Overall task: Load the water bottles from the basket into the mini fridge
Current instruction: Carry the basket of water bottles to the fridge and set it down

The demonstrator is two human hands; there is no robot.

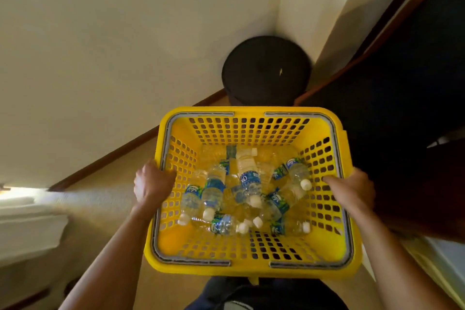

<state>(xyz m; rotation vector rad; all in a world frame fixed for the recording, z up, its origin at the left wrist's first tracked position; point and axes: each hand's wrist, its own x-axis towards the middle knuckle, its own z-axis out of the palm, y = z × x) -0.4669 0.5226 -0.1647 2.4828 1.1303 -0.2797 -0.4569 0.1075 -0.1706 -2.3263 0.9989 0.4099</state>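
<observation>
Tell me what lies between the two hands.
Head view: between the left hand and right hand sits the yellow perforated plastic basket, holding jumbled clear water bottles with white caps.

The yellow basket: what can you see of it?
The basket is bright yellow plastic, rectangular with rounded corners, its walls pierced by rows of holes. Grey handles lie folded along the rim. The left hand grips its left rim, the right hand its right. Clear water bottles lie jumbled on its bottom.

Yellow basket [249,110] w/ water bottles [249,178] lying jumbled on its btm.
</observation>
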